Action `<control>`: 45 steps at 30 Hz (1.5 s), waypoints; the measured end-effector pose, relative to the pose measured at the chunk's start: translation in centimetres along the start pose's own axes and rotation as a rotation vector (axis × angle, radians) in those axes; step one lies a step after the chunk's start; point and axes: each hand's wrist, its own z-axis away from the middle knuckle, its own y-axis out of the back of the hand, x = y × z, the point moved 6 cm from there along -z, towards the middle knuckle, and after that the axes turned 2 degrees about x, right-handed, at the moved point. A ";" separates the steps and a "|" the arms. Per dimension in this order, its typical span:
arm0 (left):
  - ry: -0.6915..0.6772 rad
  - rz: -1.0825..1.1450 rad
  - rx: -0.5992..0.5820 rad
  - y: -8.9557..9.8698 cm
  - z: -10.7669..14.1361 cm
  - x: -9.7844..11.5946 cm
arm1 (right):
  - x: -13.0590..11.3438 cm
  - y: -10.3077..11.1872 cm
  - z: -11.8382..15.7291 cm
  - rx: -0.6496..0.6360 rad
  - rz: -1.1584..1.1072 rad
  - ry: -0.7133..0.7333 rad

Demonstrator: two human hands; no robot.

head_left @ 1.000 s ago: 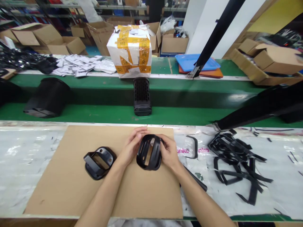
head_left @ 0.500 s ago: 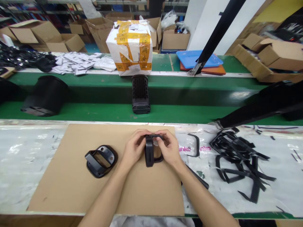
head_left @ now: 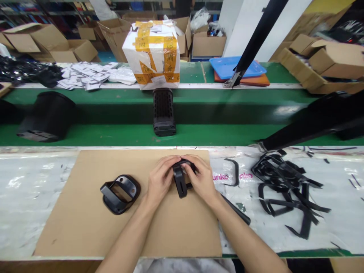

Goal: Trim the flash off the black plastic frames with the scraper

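Both hands grip one black plastic frame (head_left: 180, 182) with a slotted band along its near side. My left hand (head_left: 161, 178) is closed on its left upper edge. On the other side, my right hand (head_left: 200, 176) pinches the upper right part, with the thumb inside the opening. The fingers cover much of the far edge. A similar black plastic frame (head_left: 120, 194), with round holes in its end, lies on the cardboard sheet (head_left: 85, 227) left of my hands. Right of my right hand lies a thin black U-shaped strip (head_left: 236, 172).
A tangled heap of black strips (head_left: 287, 189) lies on the right. A black bar (head_left: 236, 209) sits beside my right forearm. Beyond, on the green surface, stand a black ribbed part (head_left: 164, 112), a black bin (head_left: 47, 115) and a slanted black post (head_left: 307, 125). A taped white box (head_left: 153, 53) stands behind.
The held frame has tilted and turned slightly between my hands, its near end swinging a little right. Both hands keep their hold. The whole view has shifted slightly.
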 end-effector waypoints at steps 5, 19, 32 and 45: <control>-0.082 -0.046 0.051 0.0 0.1 0.5 | -0.2 -0.2 0.1 -0.031 0.010 0.030; 0.075 -0.036 0.060 -0.2 -0.1 0.4 | 1.0 -0.3 0.0 -0.020 -0.028 -0.103; 0.219 0.281 0.385 2.1 0.1 -1.8 | 0.8 -0.8 0.3 -0.227 -0.139 -0.149; 0.403 0.393 0.429 1.9 0.3 -2.6 | 1.1 -0.6 0.3 -0.257 -0.276 -0.214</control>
